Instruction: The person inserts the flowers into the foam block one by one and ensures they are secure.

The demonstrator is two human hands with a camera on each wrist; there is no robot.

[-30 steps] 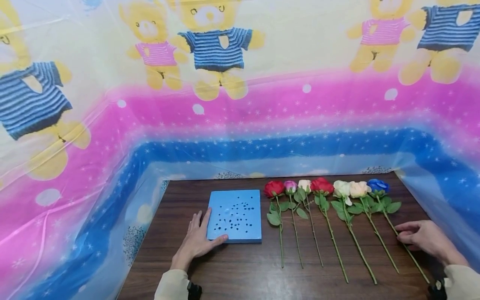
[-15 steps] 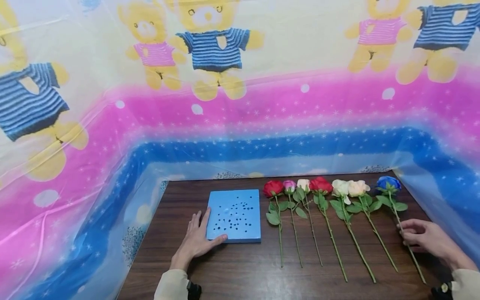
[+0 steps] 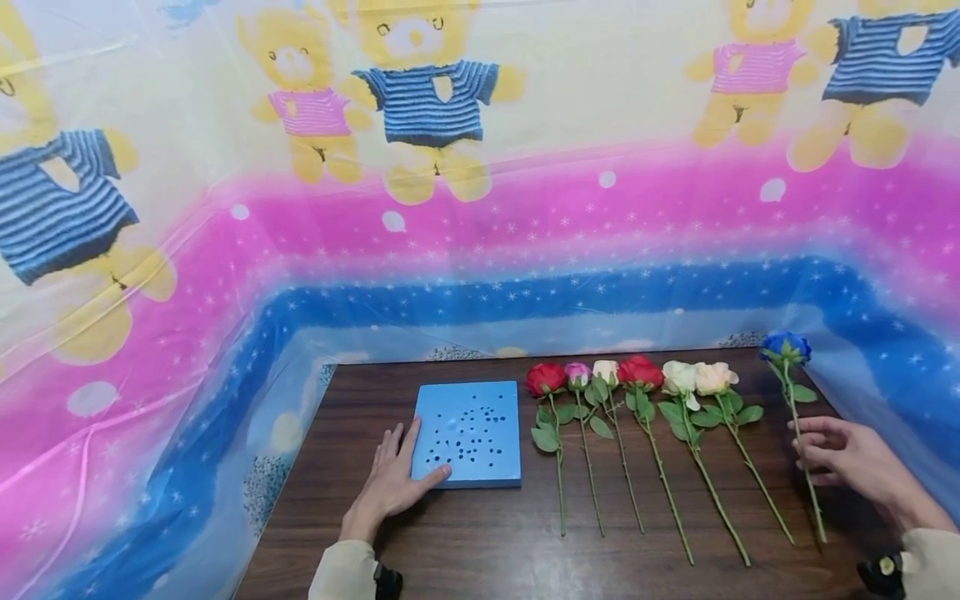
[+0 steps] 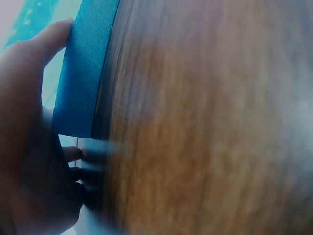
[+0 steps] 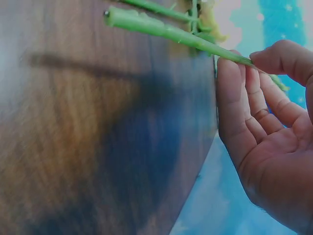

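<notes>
In the head view a blue foam block (image 3: 469,433), its top dotted with small holes, lies flat on the table. My left hand (image 3: 390,479) rests against its near left corner, fingers fairly straight along the left side and thumb at the front edge. The left wrist view shows the thumb (image 4: 54,39) touching the block (image 4: 85,73). At the far right, my right hand (image 3: 855,458) pinches the green stem of a blue rose (image 3: 786,350) between thumb and fingers. Its cut stem end (image 5: 132,20) hangs above the tabletop, with a shadow apart below it.
Several other roses lie in a row on the brown wooden table (image 3: 600,571): a red rose (image 3: 546,379), a pink one (image 3: 577,375), white, red and cream ones up to the peach rose (image 3: 716,378). A bear-printed cloth (image 3: 570,217) hangs behind and along the sides.
My right hand has lifted the blue rose off the table and turned it more upright, away from the peach rose. The left hand stays on the foam block.
</notes>
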